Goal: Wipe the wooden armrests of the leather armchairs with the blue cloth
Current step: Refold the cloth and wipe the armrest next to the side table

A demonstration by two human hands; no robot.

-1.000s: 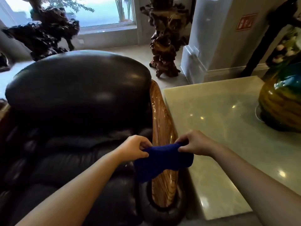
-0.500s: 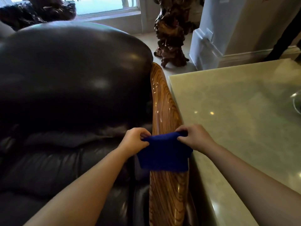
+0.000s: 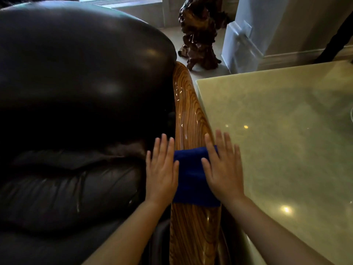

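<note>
A blue cloth [image 3: 192,176] lies flat across the glossy striped wooden armrest [image 3: 188,111] of a dark leather armchair [image 3: 76,83]. My left hand [image 3: 161,169] presses flat on the cloth's left edge, fingers straight and slightly apart, partly over the leather. On the cloth's right edge my right hand [image 3: 222,169] presses flat in the same way, its outer fingers reaching toward the table beside the armrest. Neither hand grips the cloth; both palms rest on it.
A pale polished stone table [image 3: 286,140] stands close against the armrest's right side. Behind on the floor are a dark gnarled wooden sculpture [image 3: 198,33] and a white column base [image 3: 242,46]. A window sill runs along the top.
Both hands pinched the cloth's upper corners and held it hanging over the armrest; now the cloth is laid flat and both hands have spread flat on it. The view moved closer.
</note>
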